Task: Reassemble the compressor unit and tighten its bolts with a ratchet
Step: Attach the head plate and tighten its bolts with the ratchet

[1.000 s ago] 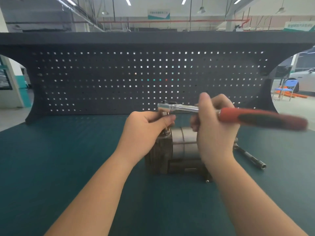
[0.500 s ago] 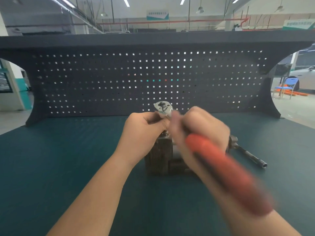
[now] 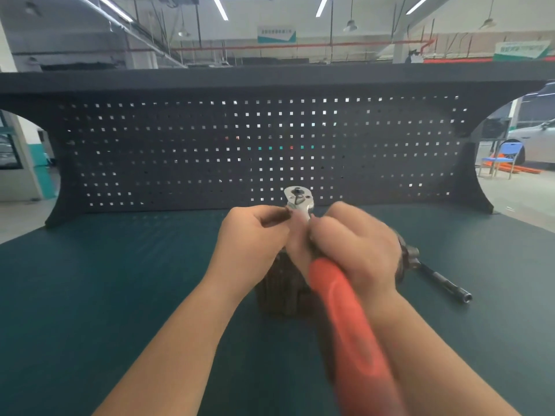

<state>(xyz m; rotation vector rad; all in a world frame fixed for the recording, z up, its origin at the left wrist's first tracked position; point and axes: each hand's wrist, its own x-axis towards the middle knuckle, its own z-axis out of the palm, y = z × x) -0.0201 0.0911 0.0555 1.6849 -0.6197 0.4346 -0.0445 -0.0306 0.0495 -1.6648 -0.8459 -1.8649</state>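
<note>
Setting: I stand at a workbench with a dark green mat (image 3: 90,295); a black pegboard (image 3: 180,151) rises along its far edge.
Compressor unit: the compressor unit (image 3: 279,292), dark and blocky, sits on the mat in front of me, mostly hidden behind my two hands.
Ratchet: the ratchet (image 3: 345,319) has its silver head above the top of the unit, and its red handle points back towards me, blurred.
Right hand: my right hand (image 3: 357,250) is wrapped around the ratchet's shaft, just above the red grip.
Left hand: my left hand (image 3: 252,241) has its fingers curled at the top of the unit beside the ratchet head; I cannot tell what it pinches or steadies there.
Bolt: hidden under the ratchet head, so I cannot see how it sits.
Other tool: a dark metal extension bar (image 3: 444,283) lies on the mat to the right of the unit.
Risks: the socket could slip off the bolt if I tilt the handle while swinging; my left fingertips are close enough to be pinched; the unit is not clamped and could twist or tip under a hard pull.
</note>
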